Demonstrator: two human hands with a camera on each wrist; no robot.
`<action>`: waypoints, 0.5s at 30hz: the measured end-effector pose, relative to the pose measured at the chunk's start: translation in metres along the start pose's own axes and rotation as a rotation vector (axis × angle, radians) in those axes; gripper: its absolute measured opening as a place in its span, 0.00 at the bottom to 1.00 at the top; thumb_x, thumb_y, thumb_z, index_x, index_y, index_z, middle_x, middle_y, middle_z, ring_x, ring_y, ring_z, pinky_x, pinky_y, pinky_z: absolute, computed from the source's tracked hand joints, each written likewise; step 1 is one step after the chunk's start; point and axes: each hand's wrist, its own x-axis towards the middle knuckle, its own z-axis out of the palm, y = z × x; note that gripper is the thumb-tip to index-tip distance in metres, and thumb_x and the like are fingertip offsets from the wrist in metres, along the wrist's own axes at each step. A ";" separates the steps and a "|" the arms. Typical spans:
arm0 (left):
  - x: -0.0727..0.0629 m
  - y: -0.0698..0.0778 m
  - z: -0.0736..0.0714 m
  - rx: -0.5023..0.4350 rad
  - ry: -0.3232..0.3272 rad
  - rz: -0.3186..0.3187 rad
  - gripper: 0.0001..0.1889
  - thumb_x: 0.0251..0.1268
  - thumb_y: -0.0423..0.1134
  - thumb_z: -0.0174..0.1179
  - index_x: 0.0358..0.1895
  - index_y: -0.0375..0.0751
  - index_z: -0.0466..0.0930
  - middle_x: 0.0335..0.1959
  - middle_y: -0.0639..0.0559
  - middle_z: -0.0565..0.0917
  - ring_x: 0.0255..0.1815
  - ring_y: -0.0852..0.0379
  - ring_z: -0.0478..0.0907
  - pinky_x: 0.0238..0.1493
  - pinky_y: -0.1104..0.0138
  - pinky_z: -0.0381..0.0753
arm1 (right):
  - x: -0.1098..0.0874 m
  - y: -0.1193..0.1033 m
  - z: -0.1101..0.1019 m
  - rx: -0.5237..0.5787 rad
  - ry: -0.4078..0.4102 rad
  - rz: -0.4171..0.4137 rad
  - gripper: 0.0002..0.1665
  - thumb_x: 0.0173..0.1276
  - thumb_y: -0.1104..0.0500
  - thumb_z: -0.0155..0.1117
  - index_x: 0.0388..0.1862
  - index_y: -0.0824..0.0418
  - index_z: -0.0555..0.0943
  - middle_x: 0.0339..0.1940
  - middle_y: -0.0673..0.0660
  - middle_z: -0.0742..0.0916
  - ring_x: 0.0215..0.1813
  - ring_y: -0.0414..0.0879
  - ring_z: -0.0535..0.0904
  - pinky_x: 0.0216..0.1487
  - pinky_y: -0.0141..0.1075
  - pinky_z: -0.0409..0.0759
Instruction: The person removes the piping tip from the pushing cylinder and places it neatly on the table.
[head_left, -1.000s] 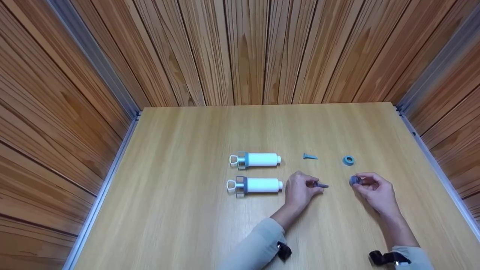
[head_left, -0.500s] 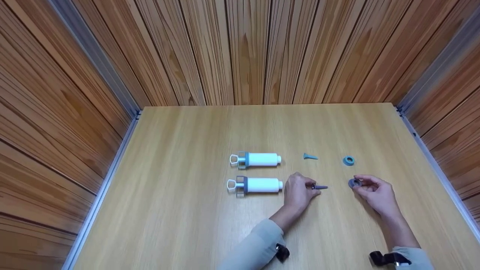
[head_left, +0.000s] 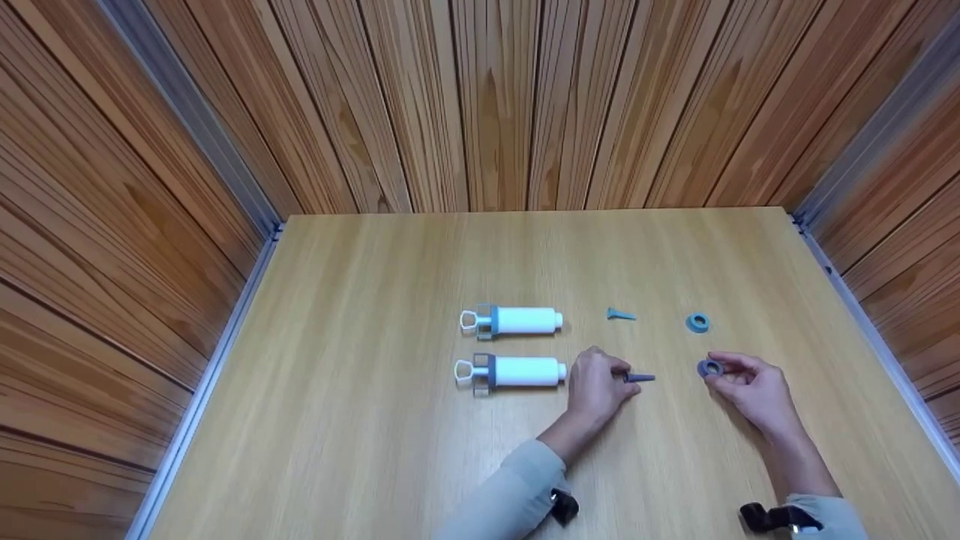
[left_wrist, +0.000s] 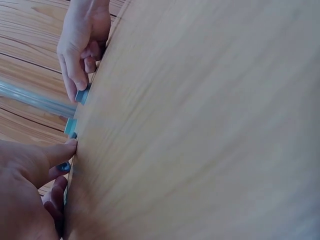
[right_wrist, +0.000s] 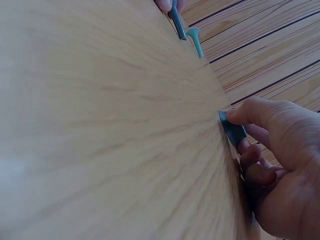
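My left hand point(head_left: 594, 384) pinches a dark grey tapered nozzle point(head_left: 641, 378) by its wide end, with the thin tip pointing right. Thumb and fingers of my right hand point(head_left: 756, 388) grip a dark grey ring cap point(head_left: 709, 368) at its right side, its hole facing up. In the right wrist view, that cap point(right_wrist: 233, 129) sits at the table surface. Left of my left hand lies a white syringe with a dark collar point(head_left: 517, 371). Behind it, parallel, is a white syringe with a teal collar point(head_left: 517, 320). Both have ring-shaped plunger handles at the left.
A teal nozzle point(head_left: 621, 314) lies behind my left hand, and a teal ring cap point(head_left: 697, 323) lies behind my right. Wood-panelled walls with grey metal edging point(head_left: 255, 277) enclose the table point(head_left: 360, 300) at the back and sides.
The dark ring cap has tipped from tilted to flat at the table, shifting slightly toward me. The dark nozzle has lowered a little in my left hand. The syringes and teal parts stay put.
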 end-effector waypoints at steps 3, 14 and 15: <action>0.000 0.000 0.000 0.000 -0.008 0.003 0.14 0.56 0.43 0.90 0.45 0.55 1.00 0.40 0.63 0.93 0.41 0.70 0.82 0.43 0.77 0.76 | 0.001 0.000 0.000 -0.007 -0.003 0.013 0.29 0.76 0.68 0.75 0.73 0.75 0.82 0.41 0.36 0.86 0.37 0.31 0.75 0.37 0.25 0.77; -0.002 -0.002 0.000 -0.010 0.004 0.026 0.15 0.56 0.43 0.90 0.46 0.54 1.00 0.41 0.61 0.93 0.42 0.70 0.82 0.44 0.77 0.77 | 0.000 -0.001 0.001 0.002 0.005 0.017 0.30 0.75 0.66 0.77 0.73 0.73 0.82 0.40 0.37 0.85 0.37 0.31 0.77 0.37 0.25 0.78; -0.002 -0.003 0.000 -0.010 0.007 0.027 0.15 0.56 0.43 0.90 0.47 0.53 1.00 0.41 0.61 0.93 0.42 0.70 0.82 0.44 0.77 0.77 | 0.000 -0.001 0.001 0.007 0.004 0.015 0.30 0.75 0.66 0.78 0.73 0.73 0.82 0.40 0.36 0.85 0.37 0.31 0.77 0.37 0.25 0.78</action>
